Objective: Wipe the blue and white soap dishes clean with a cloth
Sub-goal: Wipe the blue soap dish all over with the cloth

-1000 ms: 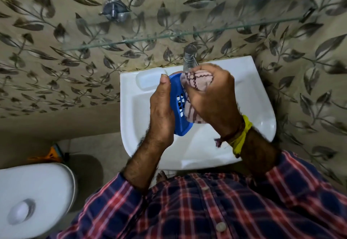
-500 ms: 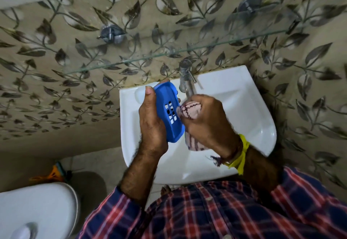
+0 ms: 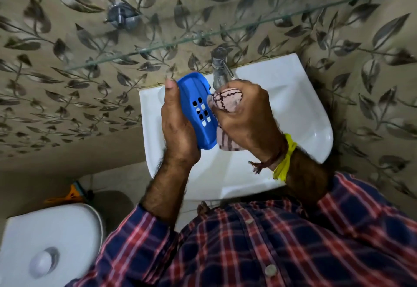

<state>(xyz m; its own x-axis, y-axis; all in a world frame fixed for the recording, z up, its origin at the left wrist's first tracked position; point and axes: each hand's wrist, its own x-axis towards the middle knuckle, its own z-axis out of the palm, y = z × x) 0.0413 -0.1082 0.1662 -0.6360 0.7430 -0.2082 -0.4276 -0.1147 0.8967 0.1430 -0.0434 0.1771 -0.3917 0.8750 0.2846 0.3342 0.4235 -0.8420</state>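
At the far left sits a smooth white toilet tank lid [image 3: 52, 241] with a round shiny button on top. Above it the wall is covered in tan paper with dark leaves, and a thin glass shelf [image 3: 203, 36] runs across it.

Next comes the left hand [image 3: 178, 126]. Its fingers and thumb curl round the back of the blue plastic soap dish [image 3: 198, 110], an oval tray with small square holes in its floor. The dish is held up on its edge above the white shiny sink [image 3: 300, 106], close to the silver metal tap [image 3: 220, 67].

The right hand [image 3: 246, 117] is curled tight round a bunched pink cloth with dark lines [image 3: 228, 101]. The cloth presses against the dish's right rim. Past that hand, the sink bowl lies bare out to its rounded edge.
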